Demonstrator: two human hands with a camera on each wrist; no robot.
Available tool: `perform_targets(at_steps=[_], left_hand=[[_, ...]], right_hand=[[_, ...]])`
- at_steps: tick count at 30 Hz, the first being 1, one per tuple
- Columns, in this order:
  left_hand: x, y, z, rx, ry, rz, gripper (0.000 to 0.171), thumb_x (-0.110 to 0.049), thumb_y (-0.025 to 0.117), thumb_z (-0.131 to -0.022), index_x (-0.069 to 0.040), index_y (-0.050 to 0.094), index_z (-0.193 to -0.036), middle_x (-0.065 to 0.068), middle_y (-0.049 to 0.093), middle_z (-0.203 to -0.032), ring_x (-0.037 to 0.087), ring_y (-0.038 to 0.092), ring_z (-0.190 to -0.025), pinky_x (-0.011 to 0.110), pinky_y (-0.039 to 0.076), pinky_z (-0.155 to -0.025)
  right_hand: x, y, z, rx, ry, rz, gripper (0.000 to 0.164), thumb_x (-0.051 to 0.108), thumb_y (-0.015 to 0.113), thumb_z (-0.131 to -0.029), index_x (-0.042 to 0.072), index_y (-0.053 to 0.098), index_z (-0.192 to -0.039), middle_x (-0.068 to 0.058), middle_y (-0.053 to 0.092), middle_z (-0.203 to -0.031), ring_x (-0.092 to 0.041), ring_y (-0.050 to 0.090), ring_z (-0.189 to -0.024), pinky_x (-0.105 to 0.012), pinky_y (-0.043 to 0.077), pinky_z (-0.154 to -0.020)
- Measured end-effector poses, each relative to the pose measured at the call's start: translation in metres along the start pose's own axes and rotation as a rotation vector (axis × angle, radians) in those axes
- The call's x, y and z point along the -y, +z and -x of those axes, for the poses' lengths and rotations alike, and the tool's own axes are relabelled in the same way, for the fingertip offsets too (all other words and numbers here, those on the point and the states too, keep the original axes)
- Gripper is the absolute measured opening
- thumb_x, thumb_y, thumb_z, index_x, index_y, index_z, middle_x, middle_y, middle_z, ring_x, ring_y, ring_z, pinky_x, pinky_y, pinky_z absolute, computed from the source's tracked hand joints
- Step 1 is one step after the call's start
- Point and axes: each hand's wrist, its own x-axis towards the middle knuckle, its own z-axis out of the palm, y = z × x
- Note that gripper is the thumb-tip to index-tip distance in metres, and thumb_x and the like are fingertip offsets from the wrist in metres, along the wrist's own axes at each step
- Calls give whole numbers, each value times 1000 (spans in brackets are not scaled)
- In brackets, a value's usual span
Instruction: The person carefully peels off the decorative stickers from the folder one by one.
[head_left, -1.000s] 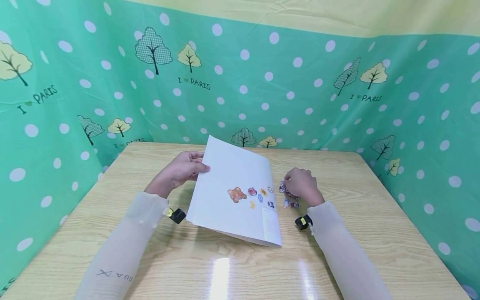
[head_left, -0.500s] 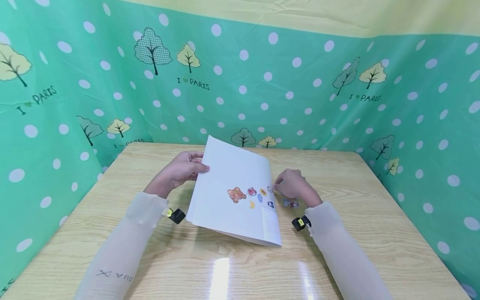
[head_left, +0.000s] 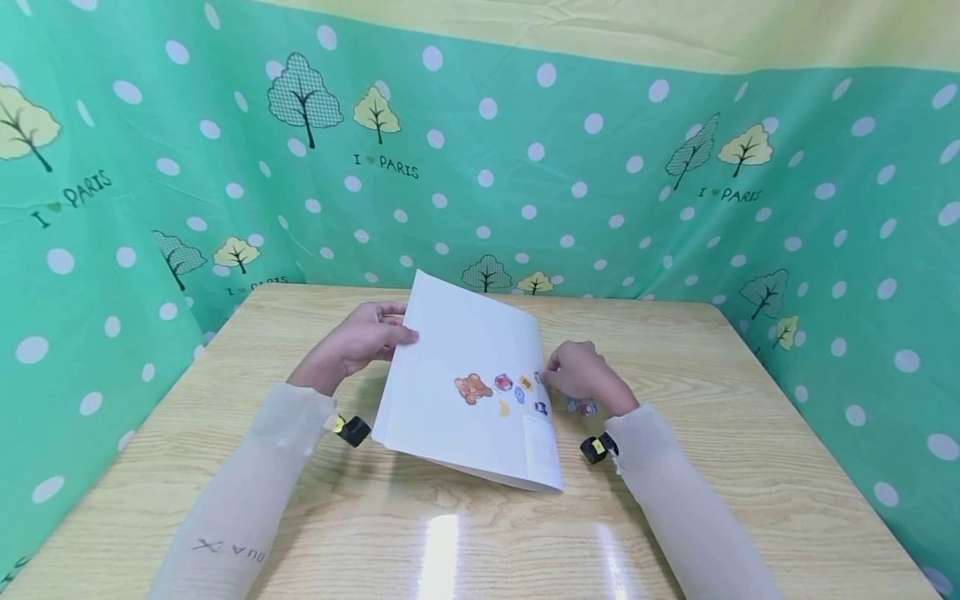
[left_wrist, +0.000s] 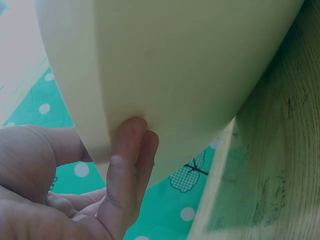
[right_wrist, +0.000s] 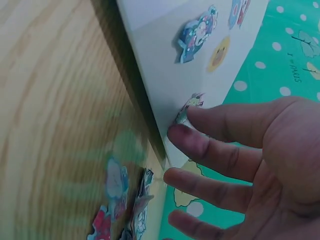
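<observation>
My left hand holds the left edge of a white folder, thumb on the front and fingers behind. The folder stands tilted above the table and bows a little. In the left wrist view two fingers press its back. Stickers dot its lower right front, among them a brown bear sticker and a yellow crescent sticker. My right hand is at the folder's right edge. Its thumb and index finger pinch the end of a small character sticker there; the other fingers are spread.
Loose stickers lie in a small pile on the wooden table, just below my right hand. A green polka-dot curtain closes off the back and both sides. A black wrist camera sits near the folder's left side.
My right hand has moved left from the loose sticker pile to the folder's right edge and now touches the sticker there. The left hand and the folder hold still.
</observation>
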Motion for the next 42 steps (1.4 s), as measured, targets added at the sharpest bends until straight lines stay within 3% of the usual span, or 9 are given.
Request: perform_targets(at_steps=[11, 19, 25, 29, 34, 42], left_hand=[[1, -1, -1, 3, 0, 3, 55, 0, 63, -97, 6, 41, -148, 14, 70, -115, 18, 74, -88, 34, 60, -77], [1, 0, -1, -4, 1, 2, 57, 0, 63, -97, 6, 41, -149, 11, 71, -112, 18, 73, -87, 33, 60, -76], [0, 0, 0, -1, -1, 6, 58, 0, 63, -97, 6, 40, -149, 11, 71, -112, 18, 73, -87, 33, 60, -76], [-1, 0, 2, -1, -2, 10, 57, 0, 63, -97, 6, 39, -149, 9, 71, -110, 17, 73, -86, 33, 60, -76], [-2, 0, 3, 2, 1, 13, 57, 1, 63, -97, 7, 39, -149, 9, 70, -109, 17, 73, -85, 33, 60, -75], [-1, 0, 2, 6, 9, 3, 56, 0, 63, -97, 7, 40, -148, 14, 70, -114, 18, 74, -88, 34, 61, -77]], right_hand=[[-1, 2, -2, 14, 17, 14, 35, 32, 67, -99, 14, 77, -70, -2, 66, -67, -31, 51, -94, -55, 43, -86], [0, 1, 0, 6, 39, -43, 24, 27, 70, -97, 12, 77, -79, -2, 65, -74, -28, 53, -88, -40, 45, -68], [2, -1, 1, -15, 63, -49, 23, 21, 67, -98, 12, 76, -80, -6, 64, -79, -30, 52, -92, -40, 44, -68], [2, -2, 1, -31, 49, -23, 22, 21, 66, -99, 12, 77, -83, -5, 65, -86, -34, 50, -102, -49, 46, -79], [3, -9, 4, -53, 49, 27, 24, 21, 65, -100, 11, 77, -83, -4, 66, -83, -39, 48, -108, -61, 41, -92], [-5, -16, 7, -61, 94, 130, 44, 16, 62, -99, 10, 60, -55, -7, 59, -65, -44, 45, -105, -72, 33, -99]])
